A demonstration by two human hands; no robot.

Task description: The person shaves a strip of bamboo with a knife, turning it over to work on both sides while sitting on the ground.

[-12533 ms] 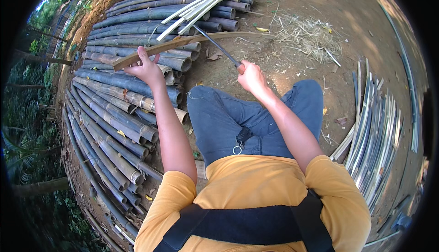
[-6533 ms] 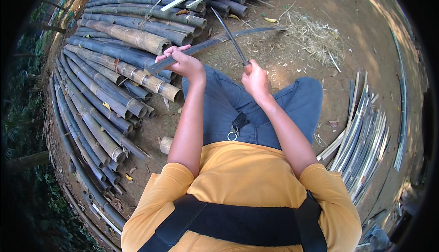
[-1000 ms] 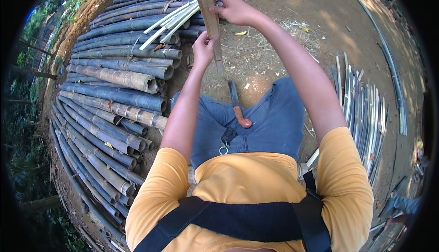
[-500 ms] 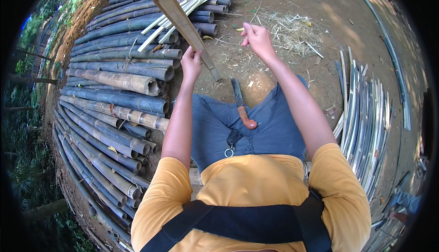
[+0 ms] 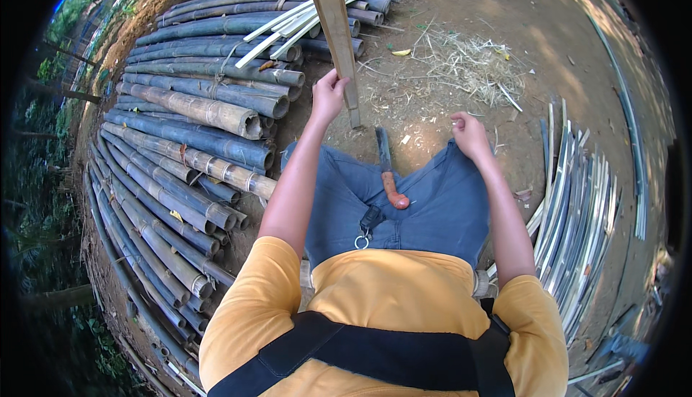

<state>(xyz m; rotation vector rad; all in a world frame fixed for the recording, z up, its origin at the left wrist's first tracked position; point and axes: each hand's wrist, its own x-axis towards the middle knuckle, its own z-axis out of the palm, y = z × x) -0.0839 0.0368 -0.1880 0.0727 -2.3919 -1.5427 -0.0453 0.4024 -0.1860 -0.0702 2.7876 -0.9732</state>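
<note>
My left hand (image 5: pixel 329 100) is closed in a pinch at the left edge of an upright wooden post (image 5: pixel 334 29); what its fingers hold, if anything, is hidden. My right hand (image 5: pixel 470 136) hovers by my right knee with curled fingers; I cannot make out anything in them. Between my thighs lies a large knife with a curved reddish-brown wooden handle (image 5: pixel 394 191), its dark blade (image 5: pixel 383 148) pointing away from me. Neither hand touches it. A dark key fob with a metal ring (image 5: pixel 362 241) hangs at my waist.
Stacked dark bamboo poles (image 5: pixel 194 152) fill the left side, with pale split strips (image 5: pixel 310 19) on top at the far end. A heap of shavings (image 5: pixel 472 65) lies ahead on the dirt. Split bamboo strips (image 5: pixel 573 217) lie at my right, and a long pole (image 5: pixel 628 119) farther right.
My right hand has come down and toward me, from ahead of my lap to beside my right knee. My left hand stays at the post. The view has shifted slightly.
</note>
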